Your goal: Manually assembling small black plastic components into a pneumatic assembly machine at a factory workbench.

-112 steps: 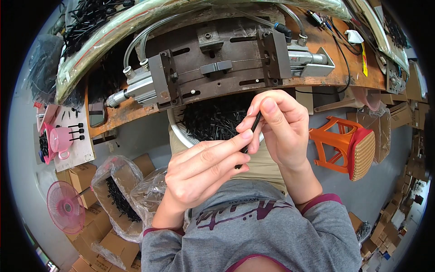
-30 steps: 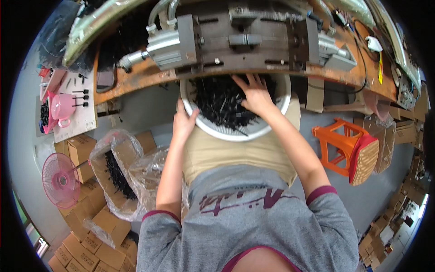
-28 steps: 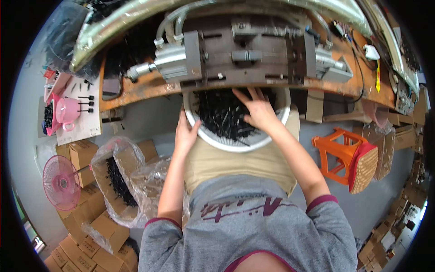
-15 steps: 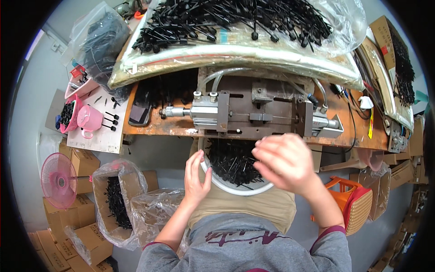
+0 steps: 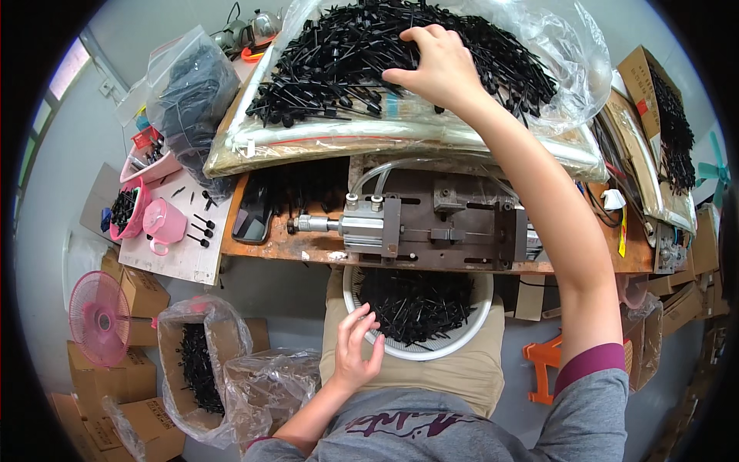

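My right hand (image 5: 445,68) reaches over a big pile of black stick-like plastic parts (image 5: 339,58) with knobbed ends, on a raised, plastic-covered tray (image 5: 308,137). Its thumb and fingers are apart, and nothing shows between them. By the left rim of a white round basket (image 5: 431,356) on my lap is my left hand (image 5: 358,350), its fingers loosely bent and apart, holding nothing. More of the black parts (image 5: 416,304) fill the basket. Between tray and basket sits a metal fixture (image 5: 443,235) with a pneumatic cylinder (image 5: 364,233); my right forearm hides part of its right end.
Left on the bench are a phone (image 5: 252,219), a pink lidded cup (image 5: 165,223) and a pink basket (image 5: 132,208). A lined carton (image 5: 173,362) of black parts and a pink fan (image 5: 100,318) stand lower left. An orange stool (image 5: 543,362) is at right.
My right hand has moved from above the basket up and forward to the pile on the tray. My left hand stays beside the basket. The view has shifted, showing more of the tray.
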